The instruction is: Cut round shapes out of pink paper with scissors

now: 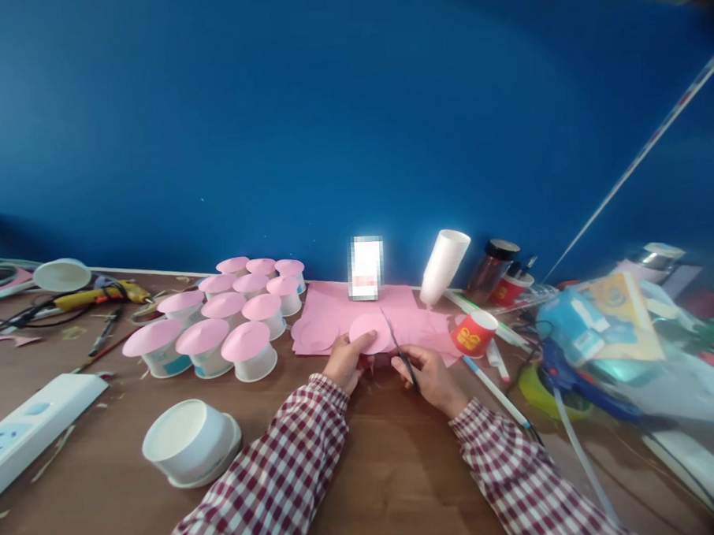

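Note:
Between thumb and fingers, my left hand (350, 362) holds a round pink paper disc (369, 330) over the pink sheets. My right hand (428, 373) grips a pair of scissors (403, 358), whose blades point away from me along the disc's right edge. Whether the blades touch the paper, I cannot tell. Beneath and behind lie stacked pink paper sheets (323, 299), with another cut disc (320, 334) on their left part. Left of my hands stand several white paper cups topped with pink paper cones (245, 342).
Nearer me on the left are stacked white bowls (184, 437) and a white power strip (41, 427). A yellow glue gun (101, 296) lies farther back. To the right stand a red paper cup (474, 333), tilted white cups (445, 265), a dark jar (494, 268) and a blue tape dispenser (581, 384).

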Tool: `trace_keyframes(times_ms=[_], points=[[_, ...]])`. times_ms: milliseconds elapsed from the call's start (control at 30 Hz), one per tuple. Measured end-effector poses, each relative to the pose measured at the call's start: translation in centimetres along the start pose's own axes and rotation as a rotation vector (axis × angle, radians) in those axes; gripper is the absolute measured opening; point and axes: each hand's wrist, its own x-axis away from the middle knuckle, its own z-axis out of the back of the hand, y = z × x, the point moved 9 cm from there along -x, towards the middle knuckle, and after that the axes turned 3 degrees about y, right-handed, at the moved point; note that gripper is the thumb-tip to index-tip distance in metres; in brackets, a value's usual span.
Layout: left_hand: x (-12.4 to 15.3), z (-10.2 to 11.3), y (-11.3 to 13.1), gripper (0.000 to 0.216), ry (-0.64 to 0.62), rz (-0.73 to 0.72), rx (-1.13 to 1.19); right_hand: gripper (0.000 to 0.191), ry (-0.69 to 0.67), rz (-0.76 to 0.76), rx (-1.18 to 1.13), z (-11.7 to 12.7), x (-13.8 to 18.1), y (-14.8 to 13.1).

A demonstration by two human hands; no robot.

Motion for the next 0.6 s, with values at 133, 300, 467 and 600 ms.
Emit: trace_keyframes(times_ms=[133,300,467,600], points=[[0.02,0.04,0.03,0.030,0.014,0.007,-0.012,0.034,0.005,-0.005,-0.001,-0.01,0.00,0.05],[-0.06,0.10,-0.03,0.028,0.017,0.006,-0.022,0.034,0.009,0.006,0.005,0.07,0.01,0.15],[0.00,0.07,0.02,0.028,0.019,0.006,-0.007,0.033,0.008,0.006,0.007,0.03,0.04,-0.03],[0.04,0.23,0.01,0.025,0.035,0.007,0.004,0.034,0.012,0.006,0.013,0.02,-0.01,-0.01]])
